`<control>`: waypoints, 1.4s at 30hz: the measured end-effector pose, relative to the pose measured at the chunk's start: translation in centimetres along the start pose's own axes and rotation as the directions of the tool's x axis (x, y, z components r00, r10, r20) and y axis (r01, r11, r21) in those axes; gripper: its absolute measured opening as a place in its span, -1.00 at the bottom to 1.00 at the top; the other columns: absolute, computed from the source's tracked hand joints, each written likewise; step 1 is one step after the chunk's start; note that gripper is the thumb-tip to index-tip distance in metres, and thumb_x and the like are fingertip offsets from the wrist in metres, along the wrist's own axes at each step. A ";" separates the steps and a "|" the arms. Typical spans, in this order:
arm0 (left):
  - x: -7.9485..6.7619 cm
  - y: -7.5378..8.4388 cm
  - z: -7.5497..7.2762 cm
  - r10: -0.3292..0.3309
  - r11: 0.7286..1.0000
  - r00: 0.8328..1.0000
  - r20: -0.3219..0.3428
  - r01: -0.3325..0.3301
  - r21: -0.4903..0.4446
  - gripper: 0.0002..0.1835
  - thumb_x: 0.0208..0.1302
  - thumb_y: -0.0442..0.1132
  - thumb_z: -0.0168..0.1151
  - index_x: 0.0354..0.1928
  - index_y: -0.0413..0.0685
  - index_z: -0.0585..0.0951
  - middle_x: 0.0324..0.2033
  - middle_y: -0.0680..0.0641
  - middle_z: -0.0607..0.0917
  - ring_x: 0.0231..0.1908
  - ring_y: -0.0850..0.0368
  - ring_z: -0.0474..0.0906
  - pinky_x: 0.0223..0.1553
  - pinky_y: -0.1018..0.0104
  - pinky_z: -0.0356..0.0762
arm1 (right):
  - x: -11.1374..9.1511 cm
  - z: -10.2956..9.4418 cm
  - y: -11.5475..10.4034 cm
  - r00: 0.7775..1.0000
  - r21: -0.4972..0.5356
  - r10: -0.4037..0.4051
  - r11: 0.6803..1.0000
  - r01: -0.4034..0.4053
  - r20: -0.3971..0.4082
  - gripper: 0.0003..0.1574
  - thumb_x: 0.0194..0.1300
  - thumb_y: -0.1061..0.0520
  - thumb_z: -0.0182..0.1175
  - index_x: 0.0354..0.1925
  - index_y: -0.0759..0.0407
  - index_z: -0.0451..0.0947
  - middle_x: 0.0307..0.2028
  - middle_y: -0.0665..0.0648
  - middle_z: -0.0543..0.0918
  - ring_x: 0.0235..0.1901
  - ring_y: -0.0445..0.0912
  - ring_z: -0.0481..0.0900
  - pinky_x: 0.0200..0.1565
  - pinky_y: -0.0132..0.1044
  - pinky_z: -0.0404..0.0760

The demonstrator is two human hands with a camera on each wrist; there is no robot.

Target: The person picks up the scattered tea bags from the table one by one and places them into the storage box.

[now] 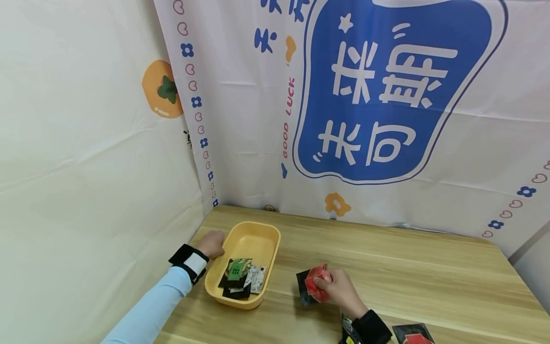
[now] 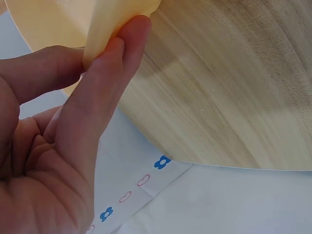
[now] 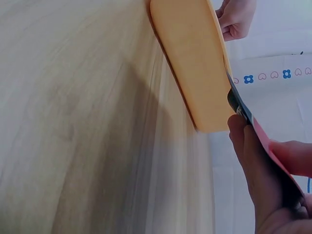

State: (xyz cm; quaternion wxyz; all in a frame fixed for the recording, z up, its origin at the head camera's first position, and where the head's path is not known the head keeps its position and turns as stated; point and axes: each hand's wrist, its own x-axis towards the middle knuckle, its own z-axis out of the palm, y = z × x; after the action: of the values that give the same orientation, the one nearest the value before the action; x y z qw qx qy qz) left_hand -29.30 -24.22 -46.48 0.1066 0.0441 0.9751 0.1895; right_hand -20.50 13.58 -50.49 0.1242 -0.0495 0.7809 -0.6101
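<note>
My left hand (image 1: 211,244) pinches the left rim of a yellow plastic tray (image 1: 275,232); in the left wrist view the thumb and fingers (image 2: 97,78) grip its edge. Inside the tray lie several small flat packets (image 1: 236,271), black, green and grey-white. To the right of the tray, my right hand (image 1: 342,290) holds a flat black-and-red packet (image 1: 318,282) above the table, thumb on its red face. The right wrist view shows that packet (image 3: 261,131) edge-on between thumb and fingers, with the tray's side (image 3: 190,58) beyond it.
Another black-and-red packet (image 1: 414,333) lies at the table's front, right of my right wrist. A dark item (image 1: 346,325) is partly hidden under that wrist. The wooden table (image 1: 408,267) meets a printed cloth (image 1: 258,143) at the back and a white wall covering (image 1: 86,191) at the left.
</note>
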 end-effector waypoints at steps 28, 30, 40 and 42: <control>0.0 0.1 -0.1 0.012 0.999 1.000 -0.002 -0.012 0.031 -0.81 0.00 -0.61 0.13 -0.55 -0.18 0.46 -0.69 -0.03 0.49 -0.70 0.17 0.40 -0.68 0.44 0.31 | 0.7 -0.6 -1.2 0.999 0.038 0.018 0.999 -0.016 -0.044 -0.80 0.37 0.31 0.14 -0.16 0.47 0.61 -0.38 0.18 0.75 -0.41 -0.15 0.71 -0.33 -0.33 0.68; -0.1 0.2 -0.1 0.001 1.000 1.000 0.003 -0.001 0.026 -0.80 0.00 -0.61 0.12 -0.55 -0.18 0.46 -0.69 -0.03 0.49 -0.69 0.17 0.40 -0.67 0.44 0.32 | 0.8 -0.6 -1.3 0.999 0.039 0.020 0.999 -0.018 -0.043 -0.80 0.37 0.31 0.14 -0.16 0.46 0.61 -0.38 0.17 0.75 -0.41 -0.15 0.71 -0.33 -0.33 0.69; -0.2 0.5 -0.1 -0.012 1.000 1.000 0.008 0.012 0.023 -0.80 0.00 -0.62 0.12 -0.55 -0.18 0.46 -0.71 -0.03 0.48 -0.70 0.17 0.39 -0.68 0.44 0.30 | 1.2 -0.2 -1.6 0.999 0.069 0.023 0.997 -0.021 -0.029 -0.81 0.37 0.30 0.15 -0.17 0.45 0.61 -0.38 0.15 0.75 -0.40 -0.15 0.71 -0.33 -0.30 0.70; -0.2 0.5 -0.1 -0.012 1.000 1.000 0.009 0.012 0.024 -0.80 0.00 -0.62 0.12 -0.55 -0.19 0.46 -0.70 -0.03 0.48 -0.70 0.17 0.39 -0.68 0.44 0.30 | 1.2 -0.1 -1.7 1.000 0.069 0.022 0.997 -0.021 -0.022 -0.81 0.37 0.29 0.15 -0.17 0.44 0.61 -0.38 0.15 0.75 -0.41 -0.15 0.71 -0.33 -0.29 0.70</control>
State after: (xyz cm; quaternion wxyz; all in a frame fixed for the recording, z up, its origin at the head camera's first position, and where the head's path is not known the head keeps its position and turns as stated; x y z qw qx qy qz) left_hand -29.14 -23.81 -46.17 0.1114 0.0405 0.9771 0.1767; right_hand -21.80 12.99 -48.98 0.1236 -0.0301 0.7613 -0.6358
